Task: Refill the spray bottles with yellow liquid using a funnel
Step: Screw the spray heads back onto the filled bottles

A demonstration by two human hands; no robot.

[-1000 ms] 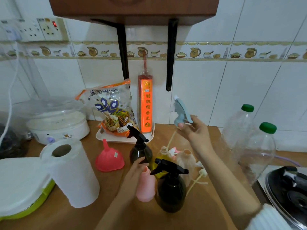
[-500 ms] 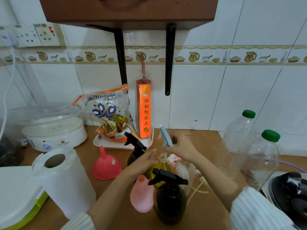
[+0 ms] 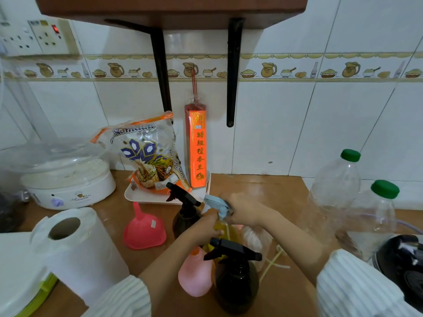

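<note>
White wall tiles with a jug-patterned border back a brown wooden counter [image 3: 270,193] under a dark shelf.

Head view: the step in hand appears to be refitting the pale blue trigger sprayer [image 3: 216,204] onto the clear spray bottle of yellow liquid [image 3: 223,232]. The right hand [image 3: 243,209] grips the sprayer from its right side, fingers curled round the head. The left hand [image 3: 206,224] closes its fingers round the bottle's neck and shoulder, just below the sprayer. The dip tube already runs down inside the yellow liquid.

Judgement: to do this well, the bottle should be held upright and steady while the collar is seated square on the thread before turning; a tilted start risks cross-threading and leakage.

The pink funnel [image 3: 144,229] stands mouth-down to the left, apart from both hands. A pink bottle [image 3: 194,274], uncapped, and a black spray bottle [image 3: 235,275] stand nearer the camera.
</note>
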